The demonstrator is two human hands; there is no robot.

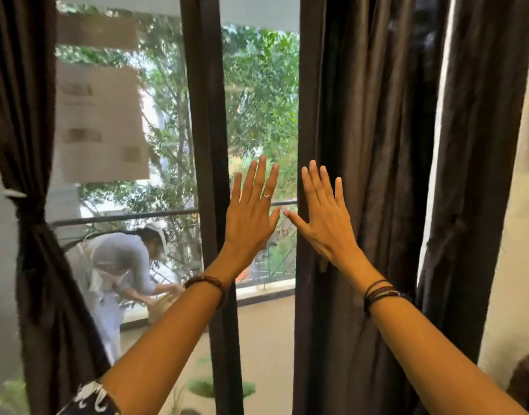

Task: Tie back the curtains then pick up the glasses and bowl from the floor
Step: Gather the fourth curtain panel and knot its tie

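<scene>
Both forearms stretch up from the bottom of the view toward the window, each wrist wrapped in dark cord bracelets, and a scrap of black-and-white patterned sleeve shows at the lower left. Her left hand is raised flat, back to us, its fingers straight and spread, a thin ring on one of them; it holds nothing and sits in front of the glass just right of the dark window frame post. Her right hand is also flat and splayed, holding nothing, laid at the inner edge of the right curtain; whether the palm actually presses the cloth I cannot tell. The two thumbs nearly meet between the hands. That right curtain is dark brown and hangs loose in long folds from top to bottom, beside a pale wall. Over on the far side, the left curtain is already gathered and cinched at its waist by a tie, flaring out again below. Through the glass a balcony railing runs across, green trees fill the background, and a person in light clothes bends forward over something pale. No glasses or bowl show anywhere in this view.
</scene>
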